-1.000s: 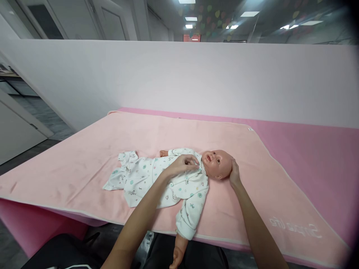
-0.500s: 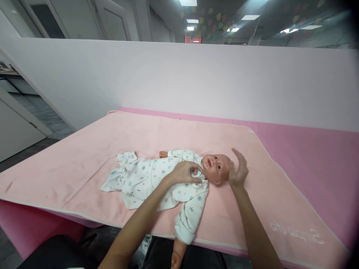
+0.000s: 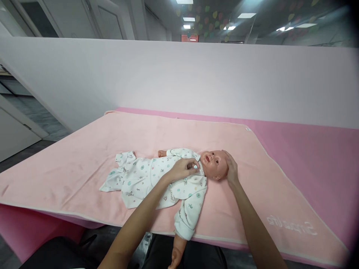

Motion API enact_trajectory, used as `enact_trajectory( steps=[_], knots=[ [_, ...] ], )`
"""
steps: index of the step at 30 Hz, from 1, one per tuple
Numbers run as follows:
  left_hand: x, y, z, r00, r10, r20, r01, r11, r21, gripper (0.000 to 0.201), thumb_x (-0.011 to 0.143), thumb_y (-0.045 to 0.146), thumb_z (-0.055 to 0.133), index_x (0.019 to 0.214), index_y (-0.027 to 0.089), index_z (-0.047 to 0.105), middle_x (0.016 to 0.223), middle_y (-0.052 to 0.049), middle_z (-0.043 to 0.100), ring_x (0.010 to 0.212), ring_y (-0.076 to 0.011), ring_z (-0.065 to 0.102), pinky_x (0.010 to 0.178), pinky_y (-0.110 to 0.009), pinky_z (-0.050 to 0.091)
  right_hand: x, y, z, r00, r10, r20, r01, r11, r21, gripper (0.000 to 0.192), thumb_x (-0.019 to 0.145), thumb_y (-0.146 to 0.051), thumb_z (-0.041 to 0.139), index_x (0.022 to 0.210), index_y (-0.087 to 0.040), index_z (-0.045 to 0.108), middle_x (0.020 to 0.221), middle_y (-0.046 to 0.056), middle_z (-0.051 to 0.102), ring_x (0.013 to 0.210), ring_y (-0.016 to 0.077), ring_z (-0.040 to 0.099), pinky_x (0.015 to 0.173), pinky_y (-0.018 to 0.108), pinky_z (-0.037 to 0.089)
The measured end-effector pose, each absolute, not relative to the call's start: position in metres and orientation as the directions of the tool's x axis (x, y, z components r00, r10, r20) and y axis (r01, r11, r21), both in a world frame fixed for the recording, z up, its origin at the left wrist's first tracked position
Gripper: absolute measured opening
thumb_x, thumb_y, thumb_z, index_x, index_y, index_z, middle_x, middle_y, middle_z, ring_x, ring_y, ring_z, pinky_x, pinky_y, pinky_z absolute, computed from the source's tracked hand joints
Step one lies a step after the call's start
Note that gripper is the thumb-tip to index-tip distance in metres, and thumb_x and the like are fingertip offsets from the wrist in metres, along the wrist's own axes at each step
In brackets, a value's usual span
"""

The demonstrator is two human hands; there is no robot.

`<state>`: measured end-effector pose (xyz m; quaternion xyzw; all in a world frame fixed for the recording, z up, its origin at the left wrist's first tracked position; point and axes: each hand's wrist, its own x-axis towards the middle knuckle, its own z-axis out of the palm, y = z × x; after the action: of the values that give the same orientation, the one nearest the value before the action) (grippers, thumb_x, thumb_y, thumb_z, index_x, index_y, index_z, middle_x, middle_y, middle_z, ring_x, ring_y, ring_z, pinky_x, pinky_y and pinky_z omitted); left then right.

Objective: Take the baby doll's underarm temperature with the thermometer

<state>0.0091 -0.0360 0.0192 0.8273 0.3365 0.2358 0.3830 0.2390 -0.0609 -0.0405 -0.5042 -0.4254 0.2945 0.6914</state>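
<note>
A baby doll lies on its back across a peach blanket, its head toward the right. It wears white clothes with a small coloured print. My left hand is at the doll's upper chest, its thumb and fingers closed on the shirt fabric near the collar. Cupped round the crown of the doll's head is my right hand, fingers curved and touching it. One doll arm hangs over the near edge, while the other points toward the trouser end on the far side.
Beneath the blanket is a pink padded surface, bordered at the back by a low white wall. White lettering marks the blanket's near right corner. My lap is below the near edge. A door stands at the left.
My right hand has moved left from beside the head and now rests against its crown. My left fingers have closed together at the collar. The view has shifted slightly.
</note>
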Motion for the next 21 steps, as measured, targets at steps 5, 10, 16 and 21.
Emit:
enact_trajectory(
  steps=[5,10,16,21],
  knots=[
    [0.009,-0.034,0.018,0.647,0.747,0.153,0.262,-0.406,0.875,0.019,0.075,0.026,0.050,0.086,0.017,0.062,0.060,0.003,0.047,0.058,-0.0102,0.041,0.056,-0.021,0.031,0.234,-0.063,-0.038,0.337,0.941,-0.025,-0.313,0.087,-0.946,0.056,0.076,-0.062,0.041,0.098,-0.014,0.061,0.103,0.012,0.066,0.096,0.0255,0.061,0.085,0.041,0.048],
    [0.008,-0.033,0.016,0.595,0.791,0.145,0.156,-0.290,0.944,0.022,0.075,0.022,0.043,0.090,0.018,0.059,0.063,0.003,0.047,0.054,-0.0093,0.039,0.052,-0.021,0.030,0.264,-0.057,-0.042,0.357,0.919,-0.170,-0.407,-0.010,-0.913,0.042,0.075,-0.054,0.047,0.091,-0.018,0.060,0.095,0.009,0.066,0.090,0.0230,0.062,0.080,0.041,0.050],
    [0.004,-0.033,0.015,0.516,0.839,0.173,0.135,-0.279,0.951,0.029,0.075,0.019,0.036,0.094,0.019,0.058,0.060,0.003,0.045,0.053,-0.0108,0.039,0.053,-0.021,0.033,0.267,-0.061,-0.029,0.845,0.432,0.315,0.115,0.428,-0.897,0.043,0.079,-0.042,0.047,0.114,-0.017,0.051,0.121,0.008,0.053,0.112,0.0186,0.050,0.096,0.039,0.039],
    [0.005,-0.033,0.019,0.481,0.829,0.286,0.093,-0.373,0.923,0.028,0.077,0.018,0.034,0.085,0.018,0.060,0.090,-0.002,0.059,0.087,-0.0159,0.050,0.081,-0.025,0.037,0.224,-0.077,-0.015,0.504,0.672,0.543,0.388,0.385,-0.837,0.038,0.082,-0.042,0.045,0.108,-0.018,0.059,0.115,0.009,0.059,0.111,0.0198,0.051,0.098,0.037,0.036]
  ],
)
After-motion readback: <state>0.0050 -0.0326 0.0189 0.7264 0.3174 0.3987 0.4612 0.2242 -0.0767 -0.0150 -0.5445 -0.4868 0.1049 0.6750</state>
